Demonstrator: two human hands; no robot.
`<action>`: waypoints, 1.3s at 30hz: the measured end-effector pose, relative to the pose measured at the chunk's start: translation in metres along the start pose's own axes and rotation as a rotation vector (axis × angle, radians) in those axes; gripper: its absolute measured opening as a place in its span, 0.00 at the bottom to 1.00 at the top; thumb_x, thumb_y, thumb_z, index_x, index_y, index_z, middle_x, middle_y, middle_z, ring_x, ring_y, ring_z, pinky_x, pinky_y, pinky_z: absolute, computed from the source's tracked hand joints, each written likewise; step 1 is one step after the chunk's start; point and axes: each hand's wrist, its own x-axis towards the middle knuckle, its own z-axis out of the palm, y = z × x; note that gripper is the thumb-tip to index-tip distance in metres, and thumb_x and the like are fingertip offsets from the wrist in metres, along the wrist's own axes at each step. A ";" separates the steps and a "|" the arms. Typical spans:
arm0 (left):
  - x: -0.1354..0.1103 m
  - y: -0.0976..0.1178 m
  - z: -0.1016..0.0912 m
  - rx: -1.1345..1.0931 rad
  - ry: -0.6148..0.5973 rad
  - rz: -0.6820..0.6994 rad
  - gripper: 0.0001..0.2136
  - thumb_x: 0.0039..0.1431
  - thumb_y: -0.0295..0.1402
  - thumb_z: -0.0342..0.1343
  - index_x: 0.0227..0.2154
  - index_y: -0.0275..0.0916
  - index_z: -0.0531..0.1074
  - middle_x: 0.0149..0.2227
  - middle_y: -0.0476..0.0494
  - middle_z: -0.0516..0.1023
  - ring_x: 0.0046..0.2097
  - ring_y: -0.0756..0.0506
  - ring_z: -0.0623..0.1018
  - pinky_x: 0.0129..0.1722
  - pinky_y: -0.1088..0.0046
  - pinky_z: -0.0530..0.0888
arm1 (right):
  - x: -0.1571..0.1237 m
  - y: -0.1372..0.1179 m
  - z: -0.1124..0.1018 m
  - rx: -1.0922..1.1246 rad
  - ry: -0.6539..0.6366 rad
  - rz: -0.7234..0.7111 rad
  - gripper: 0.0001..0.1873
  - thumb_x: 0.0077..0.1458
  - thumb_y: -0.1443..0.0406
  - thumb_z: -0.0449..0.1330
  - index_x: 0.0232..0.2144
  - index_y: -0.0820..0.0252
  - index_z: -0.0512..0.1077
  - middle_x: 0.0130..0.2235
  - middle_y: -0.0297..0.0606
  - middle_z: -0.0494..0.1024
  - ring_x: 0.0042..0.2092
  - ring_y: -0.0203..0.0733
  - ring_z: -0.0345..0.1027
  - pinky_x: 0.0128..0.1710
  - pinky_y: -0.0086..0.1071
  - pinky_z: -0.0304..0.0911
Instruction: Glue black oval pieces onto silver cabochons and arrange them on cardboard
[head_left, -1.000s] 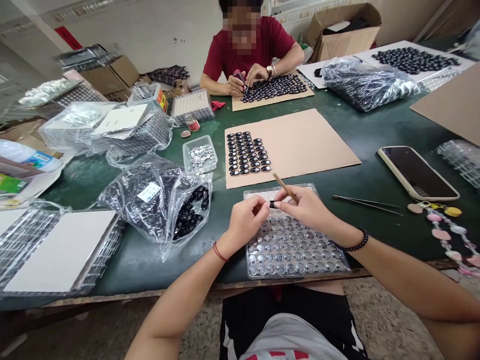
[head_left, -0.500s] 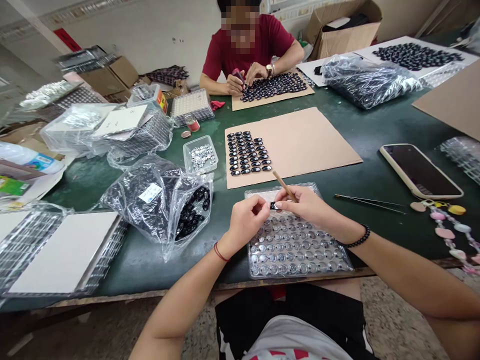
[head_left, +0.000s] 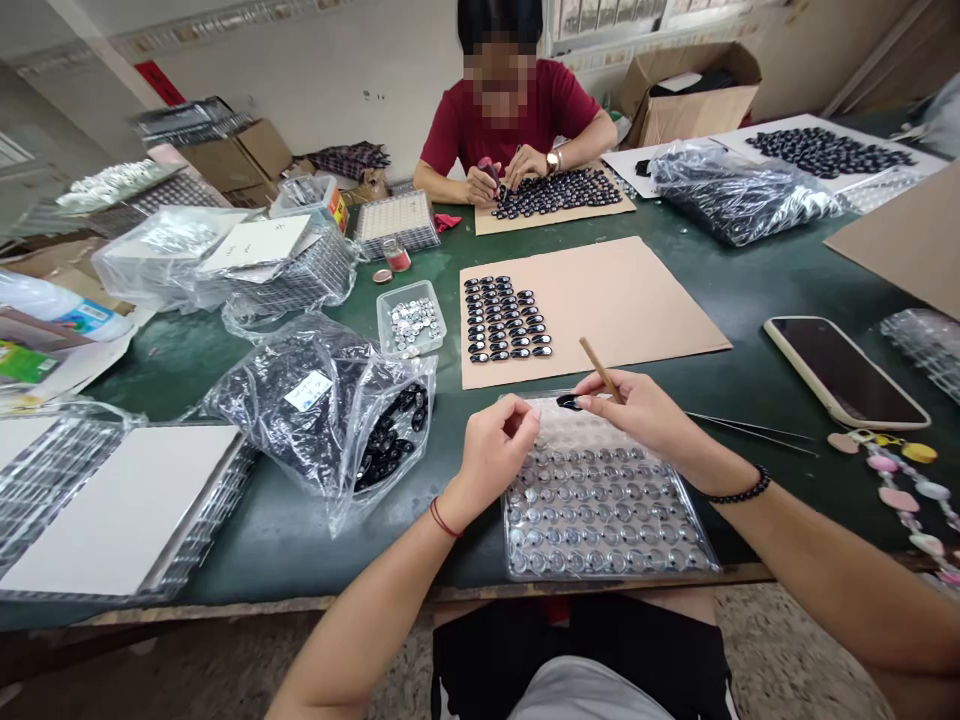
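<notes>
Between the thumb and fingers of my right hand (head_left: 626, 405) is a small glossy black oval piece (head_left: 568, 401). The same hand also keeps hold of a thin wooden stick (head_left: 596, 362) that points up and away. My left hand (head_left: 501, 445) is closed in a pinch just left of the black piece, apart from it; whatever its fingertips hold, if anything, is too small to make out. Below both hands lies a clear plastic tray (head_left: 611, 515) with rows of round silvery pieces in its pockets. Beyond it, neat rows of black oval pieces (head_left: 504, 322) sit on a cardboard sheet (head_left: 622, 300).
Left stand an open plastic bag (head_left: 292, 410) of black pieces and a clear box (head_left: 442, 330) of small silvery parts. Tweezers (head_left: 750, 430), a phone (head_left: 847, 370) and a beaded strap (head_left: 896, 490) lie right. Across the table a person in red (head_left: 517, 130) works on black pieces.
My right hand has moved right, away from my left, taking the black piece and stick along. The fingertips were close together around the piece before. The view has tilted slightly upward.
</notes>
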 end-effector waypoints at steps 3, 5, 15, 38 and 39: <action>-0.002 0.002 -0.001 -0.012 -0.037 0.003 0.11 0.56 0.36 0.47 0.21 0.38 0.64 0.18 0.53 0.64 0.22 0.53 0.64 0.24 0.78 0.61 | 0.028 0.000 -0.009 -0.083 0.038 -0.030 0.13 0.46 0.59 0.59 0.32 0.63 0.72 0.30 0.38 0.75 0.32 0.39 0.67 0.33 0.32 0.61; -0.006 0.004 0.000 0.010 -0.089 0.037 0.11 0.57 0.35 0.47 0.21 0.38 0.64 0.18 0.52 0.66 0.22 0.53 0.65 0.24 0.78 0.61 | 0.061 0.000 -0.013 -0.154 0.079 -0.067 0.11 0.46 0.60 0.59 0.31 0.63 0.72 0.30 0.38 0.76 0.33 0.39 0.67 0.34 0.32 0.60; -0.015 0.000 0.005 0.200 -0.061 0.374 0.07 0.54 0.28 0.49 0.22 0.37 0.65 0.18 0.52 0.67 0.22 0.53 0.66 0.25 0.77 0.61 | 0.254 0.017 -0.006 -0.443 0.262 -0.102 0.09 0.46 0.70 0.56 0.32 0.65 0.73 0.31 0.37 0.76 0.32 0.35 0.66 0.32 0.25 0.58; 0.008 -0.010 0.003 0.360 -0.089 0.214 0.12 0.58 0.38 0.46 0.25 0.38 0.68 0.20 0.52 0.69 0.23 0.52 0.68 0.26 0.77 0.61 | -0.013 0.006 -0.019 -0.387 0.072 -0.310 0.23 0.60 0.55 0.43 0.23 0.63 0.67 0.23 0.36 0.70 0.26 0.33 0.63 0.27 0.26 0.54; 0.009 -0.010 0.003 0.364 -0.091 0.209 0.12 0.57 0.38 0.46 0.25 0.38 0.68 0.20 0.52 0.69 0.23 0.52 0.68 0.26 0.77 0.61 | -0.030 0.011 -0.018 -0.434 0.103 -0.302 0.23 0.60 0.57 0.42 0.22 0.63 0.67 0.24 0.36 0.70 0.26 0.34 0.63 0.28 0.26 0.54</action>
